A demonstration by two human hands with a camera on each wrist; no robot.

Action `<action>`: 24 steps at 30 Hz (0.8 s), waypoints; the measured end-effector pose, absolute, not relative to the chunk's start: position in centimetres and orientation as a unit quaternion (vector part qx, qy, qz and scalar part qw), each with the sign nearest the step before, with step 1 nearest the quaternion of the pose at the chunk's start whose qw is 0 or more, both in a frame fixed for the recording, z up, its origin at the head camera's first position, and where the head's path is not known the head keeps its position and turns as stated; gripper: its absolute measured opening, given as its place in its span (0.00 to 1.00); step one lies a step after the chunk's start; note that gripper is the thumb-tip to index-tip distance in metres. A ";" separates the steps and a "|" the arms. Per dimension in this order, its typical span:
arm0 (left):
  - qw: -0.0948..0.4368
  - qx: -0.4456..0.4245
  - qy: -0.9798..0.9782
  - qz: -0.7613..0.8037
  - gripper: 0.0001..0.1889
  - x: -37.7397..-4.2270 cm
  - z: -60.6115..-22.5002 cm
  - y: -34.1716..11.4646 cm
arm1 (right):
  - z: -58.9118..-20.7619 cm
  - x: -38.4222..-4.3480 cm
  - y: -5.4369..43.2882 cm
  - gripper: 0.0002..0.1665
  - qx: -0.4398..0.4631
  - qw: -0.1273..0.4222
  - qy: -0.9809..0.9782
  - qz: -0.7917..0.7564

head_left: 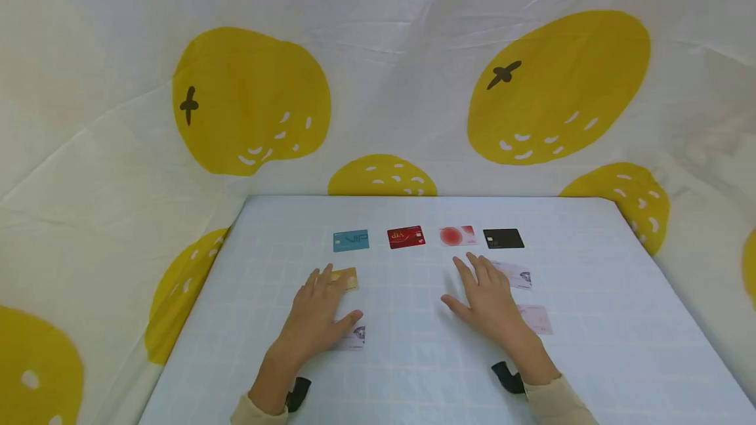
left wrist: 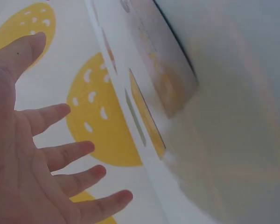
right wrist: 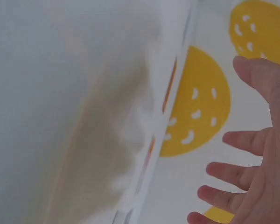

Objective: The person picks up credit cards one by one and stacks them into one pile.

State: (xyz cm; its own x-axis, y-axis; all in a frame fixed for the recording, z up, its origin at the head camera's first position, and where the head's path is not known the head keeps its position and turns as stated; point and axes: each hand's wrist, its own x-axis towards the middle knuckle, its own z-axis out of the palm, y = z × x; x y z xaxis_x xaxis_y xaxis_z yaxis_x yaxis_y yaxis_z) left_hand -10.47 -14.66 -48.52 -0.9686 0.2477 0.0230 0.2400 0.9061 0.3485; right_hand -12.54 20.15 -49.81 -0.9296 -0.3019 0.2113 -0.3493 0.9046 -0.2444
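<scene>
My left hand (head_left: 314,317) is spread above the table, palm down and holding nothing. Its fingers partly cover a gold card (head_left: 351,279), and a pale card (head_left: 353,340) shows from under the thumb side. The left wrist view has a pale card (left wrist: 161,65) and the gold card (left wrist: 147,116) beyond the spread fingers. My right hand (head_left: 489,297) hovers likewise, fingers apart and grasping nothing. Two pale cards, one lilac (head_left: 518,276) and one pinkish (head_left: 536,320), lie partly hidden to its right. In the right wrist view the hand (right wrist: 266,172) shows its straight fingers over the tabletop.
Along the back lie a teal VIP card (head_left: 351,240), a red VIP card (head_left: 405,237), a white card with a red circle (head_left: 457,235) and a black card (head_left: 503,238). The white table (head_left: 407,385) meets a fruit-print cloth (head_left: 401,84) behind. Dark straps (head_left: 508,378) hang at both wrists.
</scene>
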 end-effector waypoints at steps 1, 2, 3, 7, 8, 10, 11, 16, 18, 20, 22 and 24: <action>0.010 0.128 0.975 0.181 0.43 -10.4 -48.6 -15.0 | -49.8 -12.5 19.8 0.51 0.170 0.082 -0.971 0.144; 0.010 0.132 0.974 0.184 0.43 -10.3 -48.7 -15.3 | -49.8 -12.5 19.5 0.51 0.173 0.081 -0.971 0.147; 0.011 0.133 0.973 0.190 0.43 -10.2 -48.7 -15.6 | -49.9 -12.5 19.1 0.51 0.175 0.081 -0.970 0.148; 0.028 0.139 0.969 0.204 0.42 -9.7 -48.7 -16.5 | -50.0 -12.6 17.6 0.48 0.185 0.084 -0.965 0.164; 0.036 0.138 0.968 0.205 0.42 -9.6 -48.7 -16.7 | -50.0 -12.6 17.2 0.47 0.189 0.086 -0.964 0.167; 0.048 0.137 0.968 0.205 0.42 -9.4 -48.7 -17.2 | -50.0 -12.5 16.1 0.45 0.199 0.086 -0.960 0.179; 0.057 0.133 0.968 0.205 0.42 -9.2 -48.6 -17.5 | -50.0 -12.5 15.6 0.44 0.205 0.083 -0.958 0.185; 0.098 0.114 0.968 0.200 0.43 -8.7 -48.5 -18.4 | -50.3 -12.1 12.8 0.41 0.227 0.055 -0.952 0.198; 0.113 0.107 0.967 0.202 0.44 -8.6 -48.5 -18.7 | -50.3 -11.9 11.9 0.41 0.230 0.041 -0.952 0.199; 0.125 0.101 0.966 0.201 0.44 -8.5 -48.4 -18.9 | -50.4 -11.9 11.0 0.40 0.235 0.030 -0.951 0.198; 0.134 0.100 0.966 0.199 0.44 -8.5 -48.5 -19.0 | -50.3 -11.8 10.2 0.40 0.244 0.020 -0.949 0.200; 0.141 0.100 0.965 0.199 0.43 -8.4 -48.5 -19.1 | -50.4 -11.6 9.5 0.40 0.254 0.010 -0.946 0.200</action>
